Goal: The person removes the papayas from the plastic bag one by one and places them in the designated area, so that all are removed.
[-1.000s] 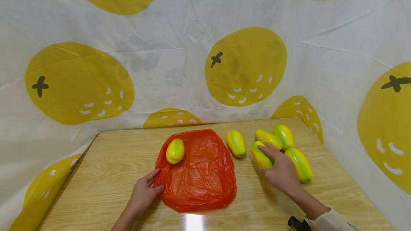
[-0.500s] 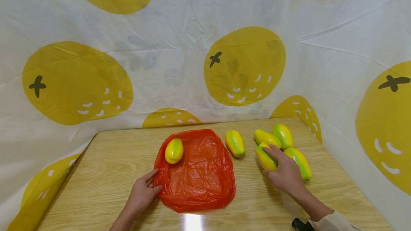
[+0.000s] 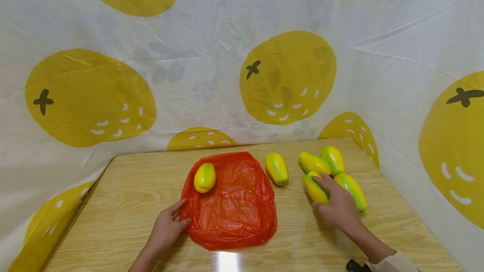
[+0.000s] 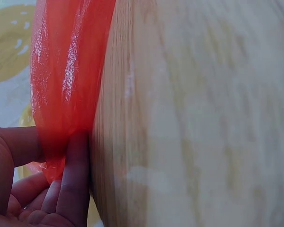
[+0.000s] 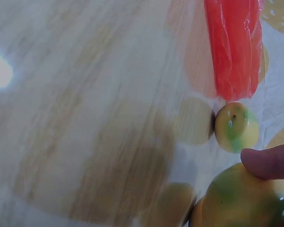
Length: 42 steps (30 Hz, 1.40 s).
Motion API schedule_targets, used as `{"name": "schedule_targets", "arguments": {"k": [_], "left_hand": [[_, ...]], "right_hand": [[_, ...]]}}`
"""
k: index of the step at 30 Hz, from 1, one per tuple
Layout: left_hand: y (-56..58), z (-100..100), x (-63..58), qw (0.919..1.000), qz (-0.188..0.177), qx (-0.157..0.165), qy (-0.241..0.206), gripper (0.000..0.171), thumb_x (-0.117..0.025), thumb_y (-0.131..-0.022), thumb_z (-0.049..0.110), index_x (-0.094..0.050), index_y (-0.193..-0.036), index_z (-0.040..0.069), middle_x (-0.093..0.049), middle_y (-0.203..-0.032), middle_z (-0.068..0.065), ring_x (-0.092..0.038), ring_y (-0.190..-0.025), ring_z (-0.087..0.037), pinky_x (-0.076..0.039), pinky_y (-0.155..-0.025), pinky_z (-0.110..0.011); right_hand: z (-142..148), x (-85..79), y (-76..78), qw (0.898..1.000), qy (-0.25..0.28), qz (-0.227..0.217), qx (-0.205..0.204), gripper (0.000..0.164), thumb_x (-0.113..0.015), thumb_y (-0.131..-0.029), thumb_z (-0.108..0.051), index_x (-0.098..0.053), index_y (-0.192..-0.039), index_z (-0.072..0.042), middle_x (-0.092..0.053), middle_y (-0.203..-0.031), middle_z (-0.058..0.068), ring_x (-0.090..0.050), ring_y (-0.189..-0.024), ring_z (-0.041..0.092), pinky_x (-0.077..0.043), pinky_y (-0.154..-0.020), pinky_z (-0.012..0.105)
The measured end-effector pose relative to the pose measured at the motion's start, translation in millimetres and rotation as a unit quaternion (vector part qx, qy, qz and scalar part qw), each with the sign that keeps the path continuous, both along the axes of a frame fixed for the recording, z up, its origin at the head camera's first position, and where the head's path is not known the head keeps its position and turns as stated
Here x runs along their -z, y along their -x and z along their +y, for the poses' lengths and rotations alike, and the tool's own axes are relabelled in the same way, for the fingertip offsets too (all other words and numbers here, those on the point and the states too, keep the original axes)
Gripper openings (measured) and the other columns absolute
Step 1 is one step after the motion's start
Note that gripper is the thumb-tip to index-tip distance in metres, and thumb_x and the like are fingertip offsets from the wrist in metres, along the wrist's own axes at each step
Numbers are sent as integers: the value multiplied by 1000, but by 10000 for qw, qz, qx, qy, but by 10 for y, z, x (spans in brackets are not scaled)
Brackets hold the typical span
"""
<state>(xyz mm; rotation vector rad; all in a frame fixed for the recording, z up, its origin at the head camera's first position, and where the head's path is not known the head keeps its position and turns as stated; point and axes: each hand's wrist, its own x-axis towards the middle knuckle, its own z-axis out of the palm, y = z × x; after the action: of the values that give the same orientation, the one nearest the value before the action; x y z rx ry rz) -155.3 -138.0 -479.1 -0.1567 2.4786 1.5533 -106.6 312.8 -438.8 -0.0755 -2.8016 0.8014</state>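
A red plastic bag [image 3: 236,205] lies opened out on the table, its rim raised all round. Its left edge is pinched between the thumb and fingers of my left hand [image 3: 166,226]; the left wrist view has the thin film [image 4: 68,71] running down between them. One yellow papaya with a green stripe [image 3: 205,178] rests inside, at the back left. My right hand [image 3: 338,205] grips another papaya [image 3: 314,189] from above, thumb on the near side; in the right wrist view the thumb lies across this papaya [image 5: 241,198]. Part of the fruit is hidden under the hand.
One papaya [image 3: 277,168] lies just right of the bag. Several more, including one at the back [image 3: 332,160] and one at the right [image 3: 351,192], cluster round my right hand. A patterned cloth [image 3: 211,95] hangs behind the wooden table [image 3: 140,188].
My right hand has shifted a little to the right with the papaya in its grip, closer to the cluster. The left hand stays at the bag's edge.
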Motion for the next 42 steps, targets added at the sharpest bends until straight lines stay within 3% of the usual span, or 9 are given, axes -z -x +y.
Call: {"name": "schedule_targets", "arguments": {"k": [13, 42], "left_hand": [[13, -6, 16, 9998, -72, 15, -180, 67, -68, -90, -6, -48, -154, 1, -37, -162, -32, -52, -140, -43, -63, -83, -27], [12, -1, 15, 9999, -67, -20, -115, 66, -69, -90, -6, -50, -153, 2, -38, -162, -32, -56, -137, -39, -61, -75, -24]], "right_hand": [[27, 90, 9, 9999, -49, 44, -123, 71, -80, -75, -2, -61, -143, -6, -49, -156, 27, -49, -139, 52, -48, -101, 68], [24, 129, 2, 9986, -400, 254, -231, 72, -80, -73, -1, -61, -143, -3, -51, -153, 28, -52, -132, 55, -45, -103, 69]]}}
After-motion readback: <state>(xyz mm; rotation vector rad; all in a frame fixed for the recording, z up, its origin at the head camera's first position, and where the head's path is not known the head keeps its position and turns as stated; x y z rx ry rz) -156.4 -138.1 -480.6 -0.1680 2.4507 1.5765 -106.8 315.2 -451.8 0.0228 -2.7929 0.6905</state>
